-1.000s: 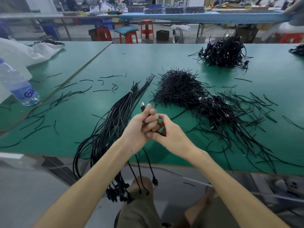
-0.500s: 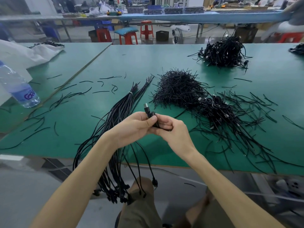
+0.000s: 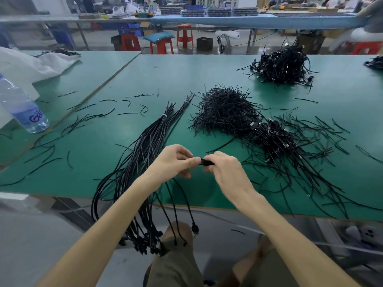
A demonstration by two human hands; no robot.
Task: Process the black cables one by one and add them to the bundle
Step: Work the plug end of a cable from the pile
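While both hands meet just over the front edge of the green table (image 3: 186, 75), they've got one black cable (image 3: 206, 161) pinched btw them. The left hand (image 3: 173, 160) clamps it w/ thumb + curled fingers, and the right hand (image 3: 227, 172) nips the other side, fingertips nearly touching. Black strands drop from under the left hand past the table edge, w/ a plug (image 3: 194, 227) dangling by the person's knee.

As for the bundle (image 3: 149, 146), it lies just left of the hands. It runs diagonally from mid-table to the front edge, plug ends hanging off, w/ a white tie (image 3: 164, 115) round it near the far end.

Right of the hands is a heap of coiled cables (image 3: 275, 137), touching a mound of short black ties (image 3: 223, 112) behind it, w/ loose ties scattered around. Another cable pile (image 3: 284, 65) sits back right. A water bottle (image 3: 22, 108) is far left, near a white bag (image 3: 31, 65).
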